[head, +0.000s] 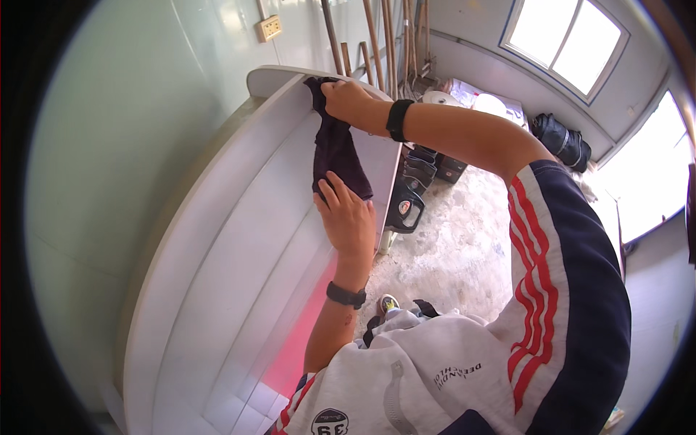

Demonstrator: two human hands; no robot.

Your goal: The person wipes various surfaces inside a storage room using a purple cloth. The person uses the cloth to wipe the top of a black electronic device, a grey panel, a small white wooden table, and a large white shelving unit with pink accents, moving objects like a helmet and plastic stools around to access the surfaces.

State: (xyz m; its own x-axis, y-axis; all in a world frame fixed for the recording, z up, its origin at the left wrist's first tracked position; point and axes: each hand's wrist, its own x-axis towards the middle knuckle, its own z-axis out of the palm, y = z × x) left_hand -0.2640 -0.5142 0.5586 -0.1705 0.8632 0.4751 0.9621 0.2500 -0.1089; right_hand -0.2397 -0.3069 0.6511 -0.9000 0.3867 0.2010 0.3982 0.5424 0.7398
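A dark cloth (338, 155) lies stretched along the inside of a white shelving unit (239, 217), near its top end. My right hand (348, 102) grips the cloth's narrow, bunched upper end close to the corner of the frame. Below it, my left hand (348, 217) rests with spread fingers on the wider lower end of the same cloth. The palm hides part of the cloth's bottom edge. Long parallel edges of boards run down the unit, and a pink panel (299, 337) shows beside them, lower down.
Behind the unit, several wooden tool handles (375, 49) lean by the wall under a power outlet (268, 28). Black jugs (405, 206) stand on the concrete floor (451, 244) at its right. Farther off lie a black bundle (563, 142) and a white roll (440, 98).
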